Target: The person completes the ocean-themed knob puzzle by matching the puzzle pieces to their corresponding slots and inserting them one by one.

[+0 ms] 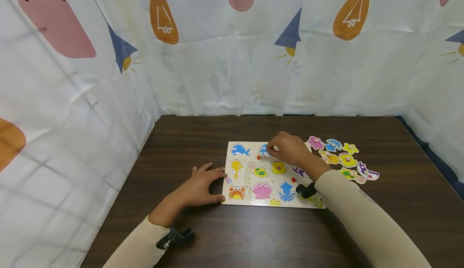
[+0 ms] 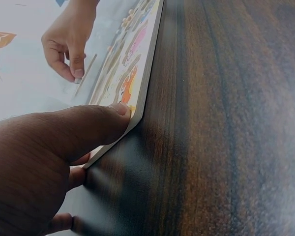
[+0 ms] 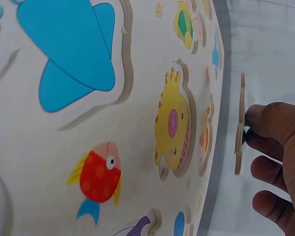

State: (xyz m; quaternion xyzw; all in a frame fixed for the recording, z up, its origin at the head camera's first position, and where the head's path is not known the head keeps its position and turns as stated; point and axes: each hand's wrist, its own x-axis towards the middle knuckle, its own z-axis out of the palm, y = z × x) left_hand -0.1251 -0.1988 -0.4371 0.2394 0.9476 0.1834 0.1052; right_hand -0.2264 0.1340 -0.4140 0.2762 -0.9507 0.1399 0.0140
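A wooden peg puzzle board (image 1: 268,179) printed with sea animals lies on the table. Over its top row, my right hand (image 1: 290,149) pinches a thin wooden puzzle piece (image 3: 240,123) by its knob. That piece appears edge-on and raised off the board in the right wrist view, so its picture is hidden. My left hand (image 1: 203,185) lies at the board's left edge with fingers spread. In the left wrist view its thumb (image 2: 115,110) rests on the board's corner, beside the printed crab (image 1: 237,192).
Several loose knobbed puzzle pieces lie in a group right of the board, among them a pink fish (image 1: 315,142), a yellow octopus (image 1: 348,160) and a purple-and-white piece (image 1: 367,172). The dark wooden table (image 1: 232,235) meets a white patterned curtain (image 1: 232,70) behind and at left.
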